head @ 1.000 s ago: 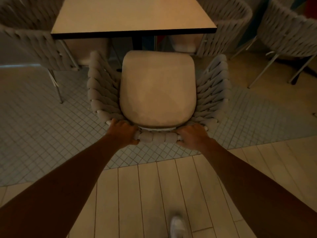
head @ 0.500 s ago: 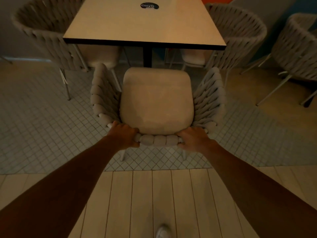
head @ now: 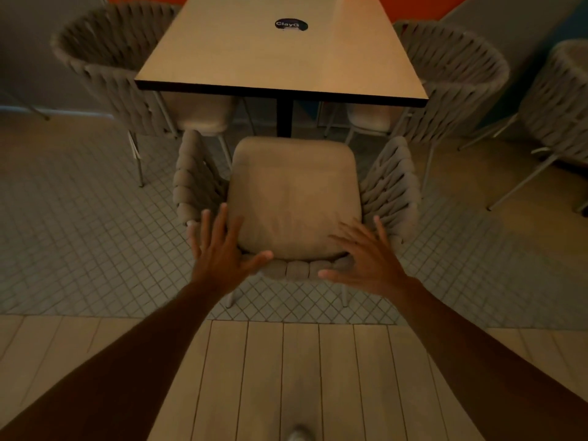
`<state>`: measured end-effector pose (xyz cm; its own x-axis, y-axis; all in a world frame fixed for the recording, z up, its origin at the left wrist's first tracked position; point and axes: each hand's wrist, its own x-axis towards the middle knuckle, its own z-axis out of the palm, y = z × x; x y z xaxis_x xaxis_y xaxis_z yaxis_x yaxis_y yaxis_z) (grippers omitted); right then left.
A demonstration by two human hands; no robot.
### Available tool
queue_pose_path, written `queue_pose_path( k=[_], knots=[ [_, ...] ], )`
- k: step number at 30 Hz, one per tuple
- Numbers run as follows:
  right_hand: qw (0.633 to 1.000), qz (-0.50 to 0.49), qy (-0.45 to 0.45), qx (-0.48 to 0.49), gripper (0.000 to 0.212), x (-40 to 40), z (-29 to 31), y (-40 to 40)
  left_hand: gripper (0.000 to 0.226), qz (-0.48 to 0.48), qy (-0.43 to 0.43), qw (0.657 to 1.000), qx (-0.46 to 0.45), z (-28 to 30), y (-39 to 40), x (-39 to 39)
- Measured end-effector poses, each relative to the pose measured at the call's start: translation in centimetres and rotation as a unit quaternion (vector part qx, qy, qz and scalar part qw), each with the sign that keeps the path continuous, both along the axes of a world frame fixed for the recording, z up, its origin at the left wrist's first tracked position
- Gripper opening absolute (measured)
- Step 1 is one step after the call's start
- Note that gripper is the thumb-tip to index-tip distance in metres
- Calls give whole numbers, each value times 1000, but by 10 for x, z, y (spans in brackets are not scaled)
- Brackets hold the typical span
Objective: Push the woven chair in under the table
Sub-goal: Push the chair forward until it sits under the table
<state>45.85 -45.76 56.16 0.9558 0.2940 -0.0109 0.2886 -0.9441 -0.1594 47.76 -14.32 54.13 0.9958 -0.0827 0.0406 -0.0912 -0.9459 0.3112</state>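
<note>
Woven rope forms the back rail of the woven chair [head: 296, 268], which stands on the tiled floor [head: 79, 233] short of the table [head: 280, 58], its seat front just shy of the near edge. The left hand [head: 219, 253] and right hand [head: 366, 259] are spread open over the rail, nothing gripped. The rail should be retaken evenly at both ends and the chair pushed straight, so the pedestal is met centrally.

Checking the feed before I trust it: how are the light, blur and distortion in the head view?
Head view: dim, warm light, no glare; fingers of the left hand and right hand are slightly motion-blurred over the chair; wide-angle bowing curves the floor planks and side chairs; the table label stays readable.
</note>
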Motion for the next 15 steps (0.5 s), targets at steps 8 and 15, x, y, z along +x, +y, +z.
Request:
queue_pose_path(
  k=[8,15],
  knots=[
    [998,9,-49,-29,111,-2,-27,30,96,-125,-135,979,89,-17,-42,-14],
    [979,37,-198,26,76,6,-34,27,80,-143,-150,974,88,-16,-39,-4]
  ],
)
